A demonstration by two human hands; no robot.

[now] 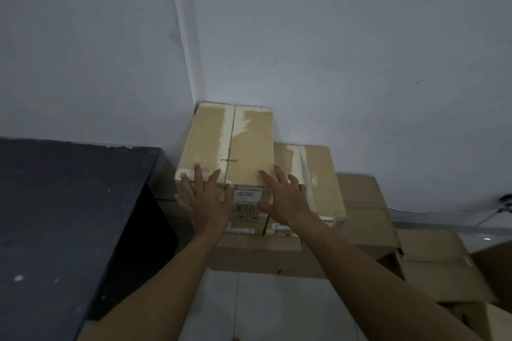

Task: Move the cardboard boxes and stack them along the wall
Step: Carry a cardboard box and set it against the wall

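Taped top box point(225, 144) atop corner stack point(257, 252)

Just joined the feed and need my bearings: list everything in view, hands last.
top box: one, tan, taped, in the wall corner atop the stack
other boxes: several, brown, stepping down rightward along the wall; count unclear
labels: few, white, on box fronts
cabinet: one, dark, left of stack
walls: two, pale grey, meeting behind the stack
floor: pale tiles, bottom centre
cable: one, pale, low on right wall
left hand, right hand: fingers spread, touching top box's near edge
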